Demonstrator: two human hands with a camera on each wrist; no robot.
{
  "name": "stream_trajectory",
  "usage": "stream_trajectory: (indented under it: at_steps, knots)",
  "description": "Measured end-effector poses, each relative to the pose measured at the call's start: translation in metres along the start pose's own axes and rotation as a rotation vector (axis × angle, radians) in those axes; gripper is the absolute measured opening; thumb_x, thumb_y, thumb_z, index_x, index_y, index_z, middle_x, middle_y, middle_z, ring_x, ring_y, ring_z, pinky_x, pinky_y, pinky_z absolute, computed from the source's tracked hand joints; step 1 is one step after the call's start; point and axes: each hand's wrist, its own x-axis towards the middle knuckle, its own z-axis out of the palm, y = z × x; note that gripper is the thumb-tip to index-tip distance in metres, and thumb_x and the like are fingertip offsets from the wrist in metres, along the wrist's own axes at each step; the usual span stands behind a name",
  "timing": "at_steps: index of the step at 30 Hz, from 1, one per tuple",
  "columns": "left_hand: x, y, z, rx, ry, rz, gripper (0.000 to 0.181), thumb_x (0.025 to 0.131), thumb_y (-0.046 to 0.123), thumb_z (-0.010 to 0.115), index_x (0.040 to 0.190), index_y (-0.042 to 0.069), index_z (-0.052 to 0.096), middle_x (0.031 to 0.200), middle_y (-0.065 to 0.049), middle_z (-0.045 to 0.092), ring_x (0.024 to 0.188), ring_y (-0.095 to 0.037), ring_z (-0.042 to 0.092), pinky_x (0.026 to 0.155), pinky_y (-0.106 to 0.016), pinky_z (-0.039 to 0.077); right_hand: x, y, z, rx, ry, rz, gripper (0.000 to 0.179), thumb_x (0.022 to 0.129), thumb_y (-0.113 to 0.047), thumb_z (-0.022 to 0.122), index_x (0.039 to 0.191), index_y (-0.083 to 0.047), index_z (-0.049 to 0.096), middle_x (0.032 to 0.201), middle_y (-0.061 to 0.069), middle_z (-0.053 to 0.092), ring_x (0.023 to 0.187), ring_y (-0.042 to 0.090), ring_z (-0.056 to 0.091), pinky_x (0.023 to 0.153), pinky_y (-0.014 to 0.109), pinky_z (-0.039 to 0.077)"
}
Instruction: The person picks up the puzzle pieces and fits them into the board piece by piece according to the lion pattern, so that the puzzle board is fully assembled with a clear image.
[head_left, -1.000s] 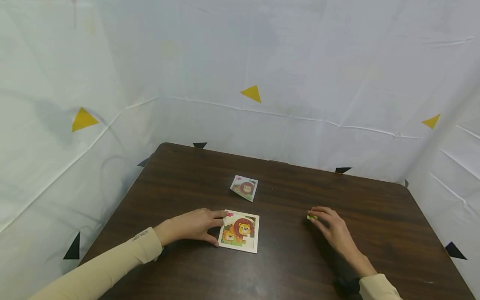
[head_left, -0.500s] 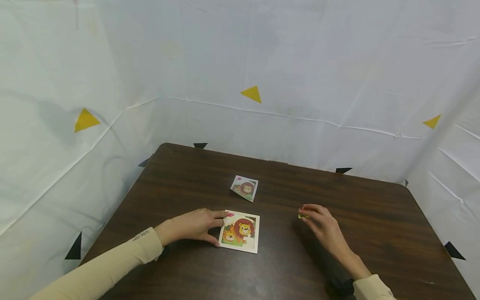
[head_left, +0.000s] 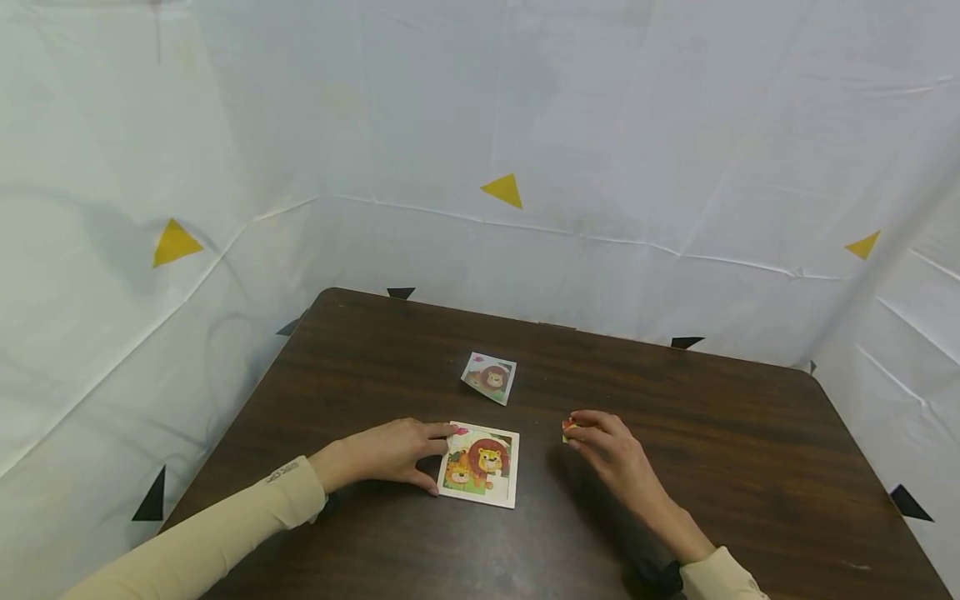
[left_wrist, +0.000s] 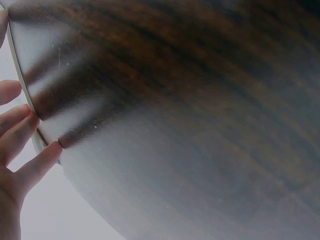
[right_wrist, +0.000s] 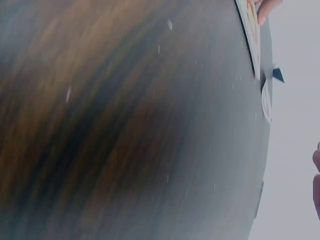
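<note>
A square lion puzzle board (head_left: 480,463) with a pale rim lies on the table; its lower right corner shows bare pale backing. My left hand (head_left: 393,454) rests at its left side, one fingertip over the upper left corner and the thumb by the lower left one. Extended fingers (left_wrist: 22,132) touch the board's edge in the left wrist view. To the right of the board, my right hand (head_left: 618,457) pinches a small red, yellow and green puzzle piece (head_left: 567,429) just above the table. In the right wrist view only a bit of its fingertips (right_wrist: 317,192) shows.
Behind the board lies a paper picture card (head_left: 489,377) with the same lion, one corner curled up. The dark wood table (head_left: 750,450) reaches back to white sheeting (head_left: 600,125) on the far side and both flanks.
My right hand has moved left toward the board, carrying the puzzle piece and turning it somewhat. The left hand and the board have stayed in place.
</note>
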Motion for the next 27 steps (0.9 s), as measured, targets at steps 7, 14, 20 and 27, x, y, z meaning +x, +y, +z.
stream_trajectory:
  at_steps: [7,14,20,27]
  knots:
    - [0.000,0.000,0.001,0.001,-0.002,-0.005,0.068,0.082,0.059,0.064,0.134,0.017,0.056,0.148,-0.008,0.043,0.115,-0.017,0.059,0.095,-0.037,0.048,0.004,-0.012,0.012,-0.002,-0.033,-0.006,0.030,0.074,0.002,0.079,0.101,-0.011,0.074,0.113,0.011,0.063,0.103,0.024,0.057,0.083,0.028,0.049]
    - [0.000,0.001,0.001,0.010,-0.007,-0.011,0.066,0.082,0.060,0.063,0.132,0.016,0.058,0.147,-0.008,0.044,0.113,-0.017,0.060,0.095,-0.037,0.048,0.005,-0.022,0.024,0.026,-0.062,-0.006,0.025,0.078,-0.002,0.077,0.101,-0.010,0.073,0.115,0.011,0.062,0.105,0.024,0.056,0.082,0.034,0.050]
    - [0.000,0.002,0.000,0.013,-0.007,-0.013,0.066,0.082,0.060,0.063,0.132,0.016,0.057,0.147,-0.008,0.044,0.114,-0.017,0.060,0.095,-0.038,0.048,0.006,-0.033,0.036,0.032,-0.083,-0.045,0.025,0.076,0.001,0.078,0.099,-0.009,0.074,0.114,0.012,0.062,0.103,0.025,0.056,0.077,0.035,0.053]
    - [0.001,0.001,0.000,-0.001,-0.016,-0.018,0.068,0.083,0.060,0.062,0.135,0.016,0.056,0.148,-0.008,0.042,0.116,-0.019,0.058,0.096,-0.038,0.048,0.009,-0.045,0.047,0.035,-0.109,-0.050,0.024,0.077,0.000,0.078,0.099,-0.009,0.074,0.114,0.012,0.062,0.102,0.025,0.058,0.077,0.037,0.054]
